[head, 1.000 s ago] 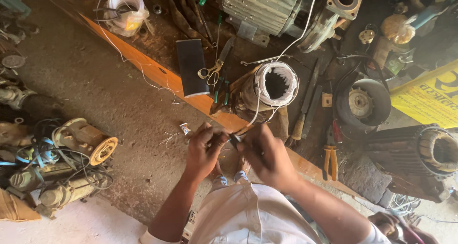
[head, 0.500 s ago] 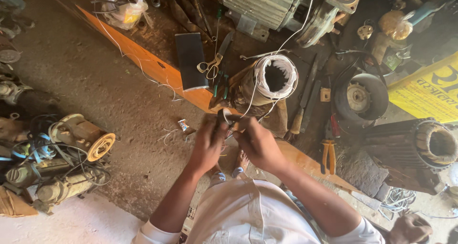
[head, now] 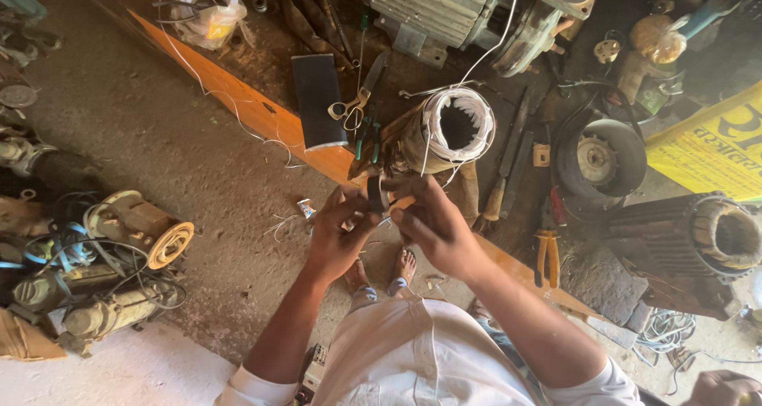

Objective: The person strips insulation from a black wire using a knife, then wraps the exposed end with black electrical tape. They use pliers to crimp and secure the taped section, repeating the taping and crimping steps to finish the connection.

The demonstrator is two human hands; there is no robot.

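A small dark roll of tape (head: 376,193) is now held up between the two hands, where a second ago the hands were lower and farther from the motor part. The left hand (head: 340,233) is closed on the roll's left side, its fingers (head: 355,207) curled around the edge. The right hand (head: 435,225) is closed on the other side, and a thin white wire (head: 482,61) seems to be pinched under its fingers (head: 409,190), though the exact pinch cannot be told. Just beyond the fingertips lies the cylindrical motor stator with white-wrapped windings (head: 454,128), now almost touched by the raised hands; the roll has been brought from below to its near end. From this shift it is judged that work has moved up to the winding itself. Beyond the left fingers, grey-handled scissors (head: 355,104) and a flat black rectangular block (head: 319,100) rest on the long orange board (head: 238,100). Well right of the right fingers, orange-handled pliers (head: 544,251) lie on the cluttered floor.
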